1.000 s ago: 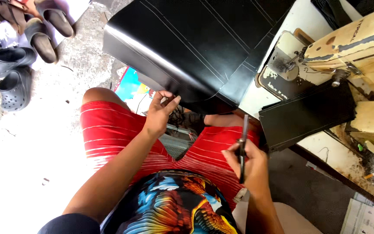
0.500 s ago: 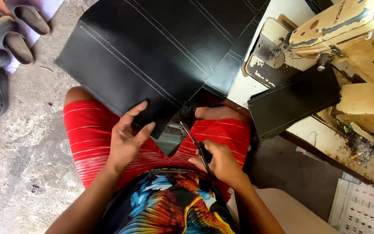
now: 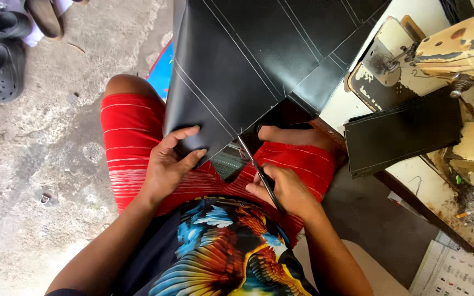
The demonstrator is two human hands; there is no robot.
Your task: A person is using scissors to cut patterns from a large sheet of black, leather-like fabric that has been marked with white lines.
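Scissors (image 3: 254,164) in the closed right hand (image 3: 289,189) bite the black sheet's (image 3: 248,60) lower edge — cut barely begun; left hand (image 3: 168,161) pinches the sheet.

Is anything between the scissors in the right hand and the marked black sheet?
Nothing visible. The scissors in the right hand point at the black sheet's lower edge, with their tips right at it. The left hand grips that edge farther left.

Black chalk-lined sheet (image 3: 259,60) draped over lap; scissors (image 3: 256,167) at its edge
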